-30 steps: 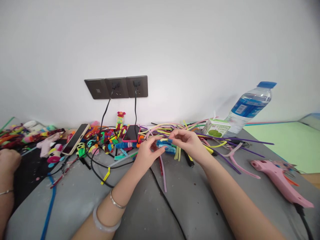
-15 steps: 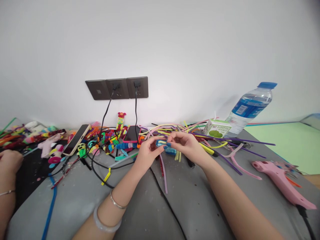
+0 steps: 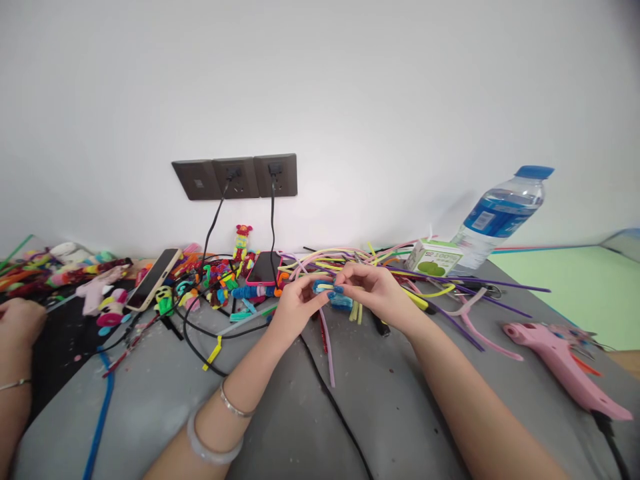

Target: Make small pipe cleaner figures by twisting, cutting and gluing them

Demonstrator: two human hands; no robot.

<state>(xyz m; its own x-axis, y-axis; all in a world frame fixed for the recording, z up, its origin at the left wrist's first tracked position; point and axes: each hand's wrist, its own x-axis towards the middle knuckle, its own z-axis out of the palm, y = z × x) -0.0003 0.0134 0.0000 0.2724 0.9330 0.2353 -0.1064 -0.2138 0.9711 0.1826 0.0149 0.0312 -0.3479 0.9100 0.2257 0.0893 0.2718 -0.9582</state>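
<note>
- The plain pale wall (image 3: 320, 87) fills the background, with dark rectangular socket plates (image 3: 195, 180) and two black plugs set in it.
- The grey, smooth tabletop (image 3: 280, 413) spreads below, dotted with small specks and crossed by a thin black cable (image 3: 335, 403).
- A flat, pale green sheet (image 3: 590, 273) lies at the far right.
- A loose heap of long, fuzzy, many-coloured stems (image 3: 320, 253) runs along the wall behind the hands.
- The clear plastic bottle with a blue cap (image 3: 500, 217) stands behind a small green-and-white carton (image 3: 434, 259); nearer is a pink pistol-shaped glue gun (image 3: 560, 363).
- The left hand (image 3: 295, 303) and the right hand (image 3: 375, 290) both pinch the small, fuzzy blue piece (image 3: 319, 288) just above the middle of the table. Another person's hand (image 3: 20, 323) rests at the left edge.
- On that piece is a slim pale-yellow strip (image 3: 325, 287). The two sets of fingertips have drawn closer together over it, which suggests fine pressing or lining up.
</note>
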